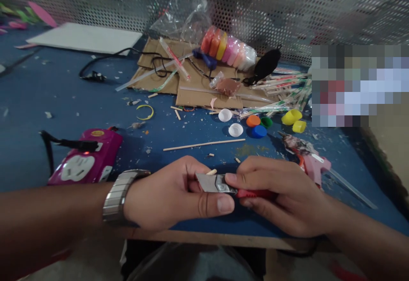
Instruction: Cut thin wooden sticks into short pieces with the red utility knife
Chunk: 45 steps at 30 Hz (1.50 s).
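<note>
My right hand (281, 191) is closed round the red handle of a utility knife (255, 193), with its wide metal blade pointing left. The fingers of my left hand (182, 196) are curled round a short wooden stick (211, 172), whose pale end shows just above the blade. My left thumb lies along the near side of the blade. Both hands are close together over the front edge of the blue table. Beyond them lies a long thin wooden stick (204, 144), with small cut bits of wood around it.
A magenta power strip (110, 144) is at the left, a pink glue gun (311, 164) at the right. Coloured bottle caps (253, 121) lie ahead. Behind are cardboard sheets (191, 98), wrapped chopsticks (284, 85), packs of coloured clay (226, 49) and a white board (86, 38).
</note>
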Motion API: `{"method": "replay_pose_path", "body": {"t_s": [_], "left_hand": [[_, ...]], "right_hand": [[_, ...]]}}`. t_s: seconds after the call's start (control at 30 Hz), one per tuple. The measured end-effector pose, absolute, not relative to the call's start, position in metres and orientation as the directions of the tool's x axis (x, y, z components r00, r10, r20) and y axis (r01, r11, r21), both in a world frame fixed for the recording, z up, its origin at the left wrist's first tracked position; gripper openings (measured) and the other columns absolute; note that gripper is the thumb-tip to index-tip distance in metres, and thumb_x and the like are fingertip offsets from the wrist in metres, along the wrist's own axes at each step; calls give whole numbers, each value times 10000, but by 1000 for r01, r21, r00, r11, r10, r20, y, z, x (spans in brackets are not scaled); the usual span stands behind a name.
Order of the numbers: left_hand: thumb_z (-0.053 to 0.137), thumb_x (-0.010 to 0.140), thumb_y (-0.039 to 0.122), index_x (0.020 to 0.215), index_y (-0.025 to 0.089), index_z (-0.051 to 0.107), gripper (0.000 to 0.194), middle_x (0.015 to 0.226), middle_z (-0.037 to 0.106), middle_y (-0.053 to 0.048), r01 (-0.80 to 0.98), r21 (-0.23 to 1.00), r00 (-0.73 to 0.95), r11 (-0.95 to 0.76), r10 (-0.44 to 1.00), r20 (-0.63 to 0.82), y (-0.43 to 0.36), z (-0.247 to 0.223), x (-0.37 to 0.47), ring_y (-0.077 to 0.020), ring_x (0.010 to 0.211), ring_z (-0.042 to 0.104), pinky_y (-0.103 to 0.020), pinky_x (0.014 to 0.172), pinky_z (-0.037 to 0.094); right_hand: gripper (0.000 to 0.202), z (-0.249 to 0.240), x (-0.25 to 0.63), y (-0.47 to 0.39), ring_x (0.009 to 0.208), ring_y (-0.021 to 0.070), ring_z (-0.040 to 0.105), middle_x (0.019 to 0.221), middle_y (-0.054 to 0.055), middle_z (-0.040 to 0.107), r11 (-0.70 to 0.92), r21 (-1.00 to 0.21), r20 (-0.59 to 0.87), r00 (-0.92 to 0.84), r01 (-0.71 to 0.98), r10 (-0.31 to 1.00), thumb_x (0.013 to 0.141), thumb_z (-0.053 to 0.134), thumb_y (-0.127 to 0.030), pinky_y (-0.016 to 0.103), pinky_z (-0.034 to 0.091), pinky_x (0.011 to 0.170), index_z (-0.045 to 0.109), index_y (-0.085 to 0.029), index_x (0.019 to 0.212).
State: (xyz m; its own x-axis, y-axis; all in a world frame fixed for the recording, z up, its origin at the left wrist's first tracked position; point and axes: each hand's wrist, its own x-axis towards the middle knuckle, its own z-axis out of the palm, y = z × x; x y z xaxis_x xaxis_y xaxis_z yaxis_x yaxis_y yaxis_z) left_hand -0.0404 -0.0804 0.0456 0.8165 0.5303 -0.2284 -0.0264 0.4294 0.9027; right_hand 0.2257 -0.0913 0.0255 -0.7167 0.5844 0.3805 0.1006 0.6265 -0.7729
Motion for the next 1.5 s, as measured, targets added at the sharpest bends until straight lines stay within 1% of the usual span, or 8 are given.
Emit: {"method": "replay_pose_path", "body": {"t_s": [0.1,0.33,0.53,0.73,0.93,1.27,1.4,1.5], "left_hand": [[933,942,503,613,216,386,700,561,259,113,-7,891,819,453,514,-255,-82,47,-42,-69,555,204,-242,479,190],[851,997,387,641,214,399,601,596,260,116,-10,878,818,479,509,-268,-86,43,-45,-67,570,202,-226,495,200],[791,1011,313,646,205,361,575,640,258,100,-33,896,823,442,520,-227,-87,42,-45,-67,590,214,-212,517,200],[808,1027,406,647,209,333,639,651,239,91,-29,899,805,436,544,-238,-88,44,-44,-78,599,204,-214,507,190],[811,1024,404,643,207,341,636,660,251,85,-29,903,806,429,544,-232,-91,45,-46,-79,605,209,-215,508,192],[787,988,234,642,204,347,561,618,261,105,-54,880,788,472,561,-253,-91,44,-45,-52,563,202,-209,496,183],[820,986,275,621,203,376,580,589,263,106,-51,895,774,443,584,-245,-90,41,-46,-55,555,203,-216,487,186],[869,980,413,624,205,376,643,611,267,99,-34,909,734,416,628,-260,-92,38,-46,-69,587,207,-224,499,186]], "right_hand": [[399,25,226,-92,918,128,692,1064,49,752,621,-778,385,-712,91,587,1117,702,-127,223,573,819,723,-150,1515],[401,25,225,-93,925,118,691,1057,41,762,623,-779,400,-704,76,586,1113,692,-108,205,579,841,726,-139,1511],[390,27,224,-93,945,116,694,1098,49,786,633,-770,405,-707,78,580,1110,696,-104,197,585,866,727,-130,1498],[367,28,225,-93,944,116,695,1116,51,781,647,-756,398,-718,95,571,1117,690,-121,195,589,857,734,-144,1481],[366,27,225,-95,932,110,697,1106,43,772,652,-752,405,-707,103,579,1121,691,-129,187,591,845,735,-151,1484],[349,30,225,-92,933,113,715,1129,57,792,657,-746,404,-709,109,577,1116,700,-118,190,600,844,737,-155,1461],[362,27,226,-93,928,111,712,1101,50,764,653,-747,397,-702,126,591,1115,701,-124,193,592,835,737,-158,1474],[396,26,226,-93,913,113,708,1092,43,749,649,-749,394,-700,132,596,1116,700,-126,201,588,813,720,-173,1509]]}}
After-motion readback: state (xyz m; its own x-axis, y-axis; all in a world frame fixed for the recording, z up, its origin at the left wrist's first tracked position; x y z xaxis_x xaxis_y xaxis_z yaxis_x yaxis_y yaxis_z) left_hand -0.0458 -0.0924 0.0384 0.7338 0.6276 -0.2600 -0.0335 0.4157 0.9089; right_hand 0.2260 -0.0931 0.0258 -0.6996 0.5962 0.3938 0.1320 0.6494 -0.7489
